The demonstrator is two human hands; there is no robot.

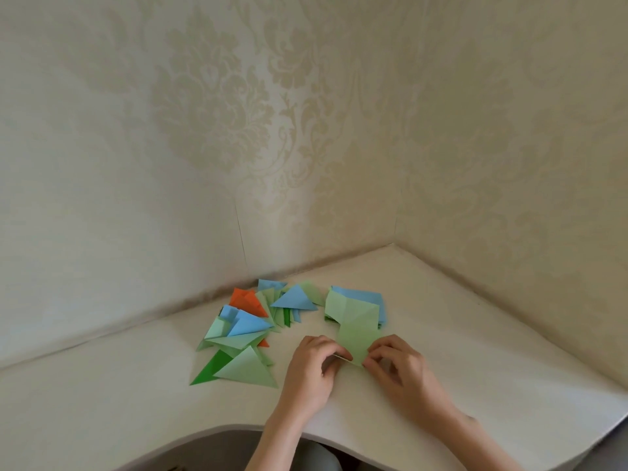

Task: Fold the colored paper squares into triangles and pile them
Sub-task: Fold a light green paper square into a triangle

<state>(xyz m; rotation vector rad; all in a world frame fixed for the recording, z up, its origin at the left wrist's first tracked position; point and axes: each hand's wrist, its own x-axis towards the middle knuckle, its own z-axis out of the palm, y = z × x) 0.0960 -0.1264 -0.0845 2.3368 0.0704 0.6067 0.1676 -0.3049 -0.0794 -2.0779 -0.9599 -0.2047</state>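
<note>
Two bare hands meet at a pale green paper square [353, 345] near the front edge of the desk [475, 351]. Left hand [311, 372] has its fingers curled, pinching the sheet's near left edge; right hand [397, 367] pinches the near right edge with curled fingertips. The sheet's near part appears lifted off the surface, though the angle leaves this uncertain. Its far edge lies touching a stack of unfolded squares [356, 309], pale green on top with blue sheets beneath, set toward the desk's back corner. Left of the stack, along the back edge, folded triangles lie in a loose overlapping pile: a blue triangle [295, 299], an orange triangle [246, 300], a second blue triangle [249, 326]. Nearer the front edge lie a pale green triangle [248, 370] and, partly under it, a dark green triangle [210, 368]. Patterned wallpaper [238, 113] covers both walls behind
</note>
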